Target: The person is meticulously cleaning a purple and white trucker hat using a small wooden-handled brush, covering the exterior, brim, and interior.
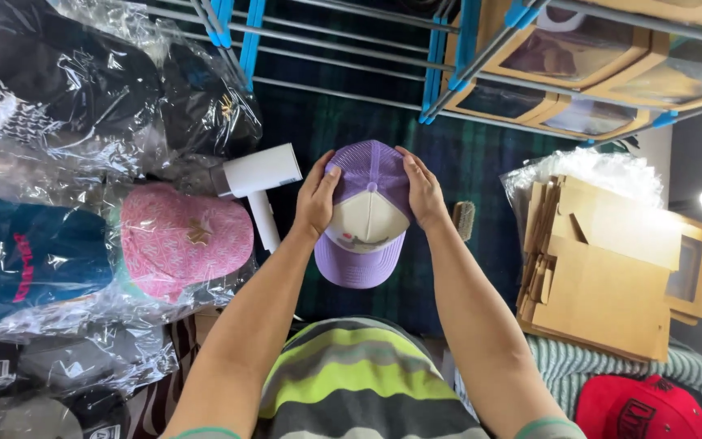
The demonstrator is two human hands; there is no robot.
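Purple-and-cream cap (366, 218) between both hands, left hand (317, 195) and right hand (424, 191) clasped on its mesh sides.

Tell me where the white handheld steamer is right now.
In the head view, the white handheld steamer lies left of centre on the dark plaid cloth, between the bagged pink cap and the left hand gripping the purple cap.

A dark plaid blanket (465, 154) carries bagged caps (180, 240), a white handheld device (257, 183) and flat cardboard boxes (603, 276).
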